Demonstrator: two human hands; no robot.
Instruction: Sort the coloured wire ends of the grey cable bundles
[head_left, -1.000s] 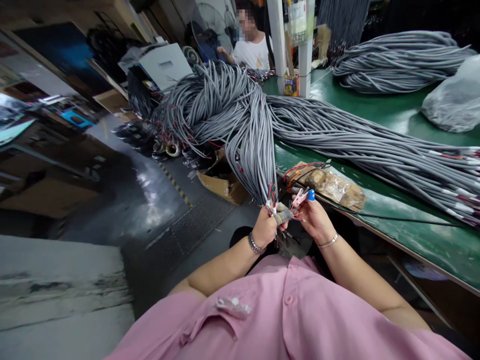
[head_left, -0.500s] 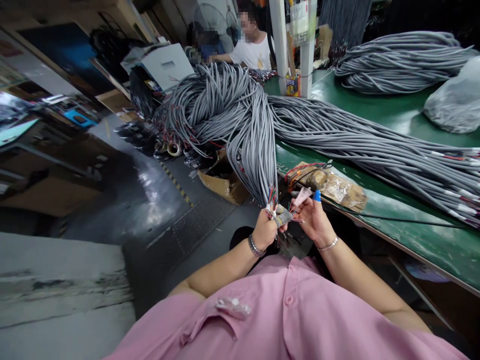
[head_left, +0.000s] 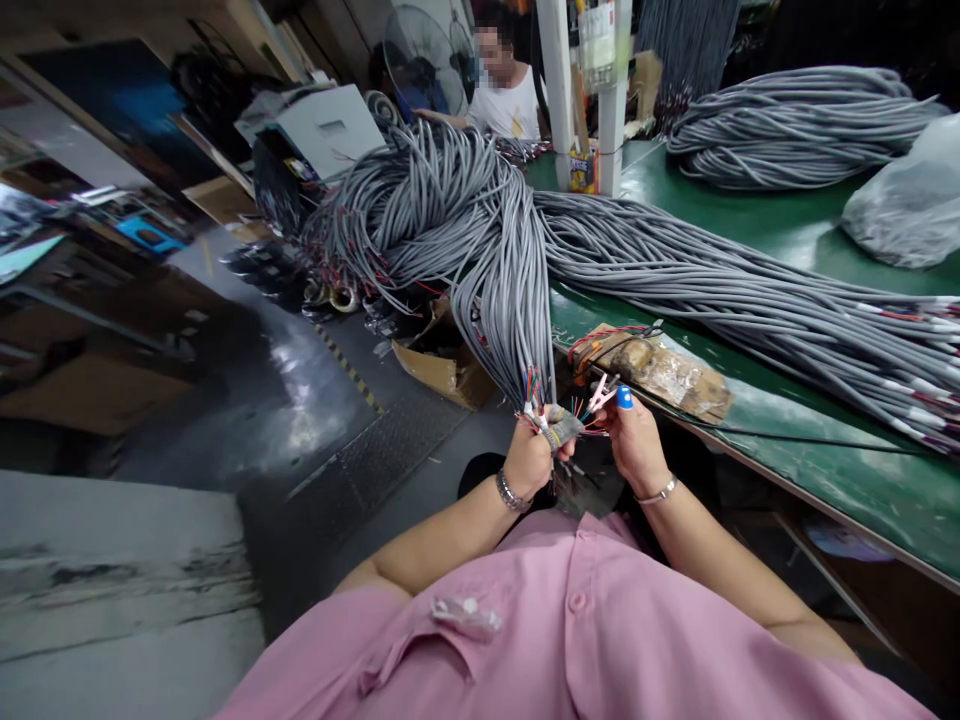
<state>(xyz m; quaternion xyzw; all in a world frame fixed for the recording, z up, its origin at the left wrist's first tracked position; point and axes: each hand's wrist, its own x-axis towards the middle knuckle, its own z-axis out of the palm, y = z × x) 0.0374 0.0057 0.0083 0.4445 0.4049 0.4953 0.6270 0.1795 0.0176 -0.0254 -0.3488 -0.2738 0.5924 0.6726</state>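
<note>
My left hand (head_left: 527, 462) is closed round a group of grey cable ends. A grey fabric cover with a yellow stripe (head_left: 562, 432) sits on its thumb. Thin coloured wires (head_left: 532, 390) fan out above that hand, and more stick out toward the right. Close by on the right, my right hand (head_left: 636, 448) wears a blue thumb cover (head_left: 624, 397). Its thumb and fingers pinch a small pale pink V-shaped clip (head_left: 600, 394) beside the wire tips. The curled fingers hide part of the clip. The grey cables (head_left: 502, 270) hang down to my left hand from a large heap.
A green table (head_left: 810, 500) carries more grey cables (head_left: 720, 265), a taped cardboard piece (head_left: 667, 380), a coil (head_left: 795, 125) and a plastic bag (head_left: 907, 195). An open carton (head_left: 442, 370) stands on the floor. A person (head_left: 510, 95) sits beyond a white post (head_left: 611, 120).
My right thumb has come down and inward onto the pink clip, which has turned and now shows its V shape. My left hand keeps its hold on the cable ends.
</note>
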